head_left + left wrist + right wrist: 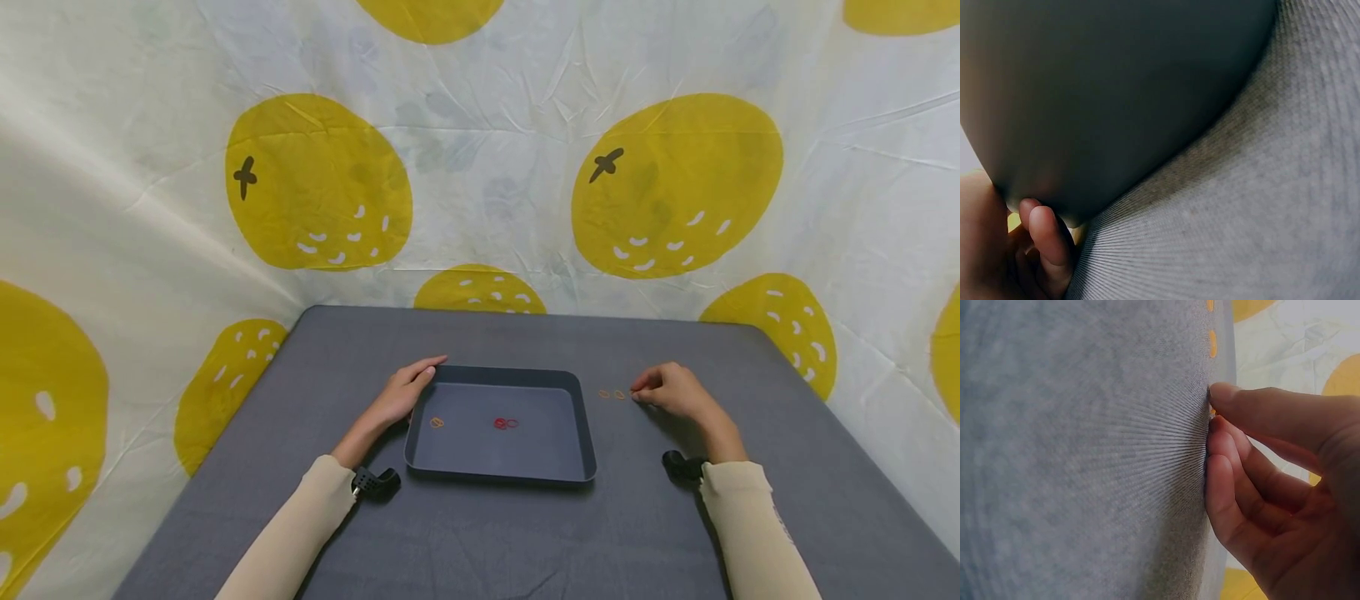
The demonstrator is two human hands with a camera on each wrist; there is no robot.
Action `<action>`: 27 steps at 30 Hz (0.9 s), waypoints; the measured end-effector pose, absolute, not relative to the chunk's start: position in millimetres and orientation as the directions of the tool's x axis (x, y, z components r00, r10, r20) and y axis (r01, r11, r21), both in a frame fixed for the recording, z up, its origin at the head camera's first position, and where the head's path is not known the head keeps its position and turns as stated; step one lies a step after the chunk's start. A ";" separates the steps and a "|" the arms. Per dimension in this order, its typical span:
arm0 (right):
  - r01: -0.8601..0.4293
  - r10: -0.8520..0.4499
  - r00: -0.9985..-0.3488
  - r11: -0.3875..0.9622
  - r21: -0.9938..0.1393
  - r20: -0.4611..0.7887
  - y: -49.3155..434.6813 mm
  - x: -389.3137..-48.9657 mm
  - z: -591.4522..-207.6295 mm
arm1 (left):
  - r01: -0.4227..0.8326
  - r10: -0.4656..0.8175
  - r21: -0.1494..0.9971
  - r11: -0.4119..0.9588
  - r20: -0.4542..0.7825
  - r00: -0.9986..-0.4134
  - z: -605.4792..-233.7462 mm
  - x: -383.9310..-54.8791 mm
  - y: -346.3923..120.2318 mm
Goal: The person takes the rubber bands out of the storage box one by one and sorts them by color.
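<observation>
My left hand (401, 395) grips the dark grey baking tray (495, 477) at its far left corner. In the left wrist view its curled fingers (1049, 234) press against the tray's outer wall. Inside the tray lie an orange rubber band (437, 422) toward the left and red rubber bands (500, 424) near the middle. To the right of the tray my right hand (671, 390) is down at the tabletop, thumb and fingertips pinching a small orange rubber band (1212, 413), mostly hidden by the fingers. Two more orange bands (619, 394) lie between this hand and the tray.
A grey cloth covers the table (495, 542). Behind it and along the left side hangs a white curtain (487, 183) with large yellow fruit prints. Black wrist cameras (378, 483) are strapped over both beige sleeves.
</observation>
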State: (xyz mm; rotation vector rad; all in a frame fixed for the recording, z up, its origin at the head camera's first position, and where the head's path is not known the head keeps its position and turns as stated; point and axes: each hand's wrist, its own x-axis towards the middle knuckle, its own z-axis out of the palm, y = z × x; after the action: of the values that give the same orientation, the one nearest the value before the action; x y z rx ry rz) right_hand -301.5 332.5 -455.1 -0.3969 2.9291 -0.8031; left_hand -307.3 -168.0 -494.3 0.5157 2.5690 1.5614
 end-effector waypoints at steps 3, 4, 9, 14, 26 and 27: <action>-0.227 -0.272 -0.962 0.827 -0.514 -0.012 332.8 -301.1 -454.4 | 0.235 0.328 0.876 0.422 0.095 -0.940 -494.4 -307.3 -167.9; -0.226 -0.272 -0.962 0.826 -0.516 -0.016 333.0 -300.7 -453.9 | 0.234 0.326 0.875 0.424 0.094 -0.941 -494.4 -307.3 -167.8; -0.219 -0.271 -0.962 0.822 -0.525 -0.022 335.2 -299.1 -452.1 | 0.234 0.325 0.868 0.438 0.090 -0.941 -494.4 -307.9 -166.9; -0.217 -0.268 -0.963 0.820 -0.530 -0.021 336.8 -299.0 -451.7 | 0.240 0.330 0.866 0.438 0.093 -0.939 -493.7 -309.0 -165.6; -0.219 -0.277 -0.960 0.818 -0.532 -0.030 335.3 -300.2 -452.3 | 0.231 0.321 0.866 0.444 0.087 -0.943 -492.7 -306.4 -167.1; -0.222 -0.280 -0.960 0.818 -0.531 -0.030 335.4 -300.7 -452.4 | 0.231 0.319 0.864 0.447 0.088 -0.944 -493.0 -306.2 -167.3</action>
State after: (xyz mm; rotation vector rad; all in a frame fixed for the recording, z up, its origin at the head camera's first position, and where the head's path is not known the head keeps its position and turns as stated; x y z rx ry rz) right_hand -300.7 335.4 -452.4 -0.4002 2.8931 -0.8260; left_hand -306.2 -167.3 -493.0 0.4948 2.5963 1.5300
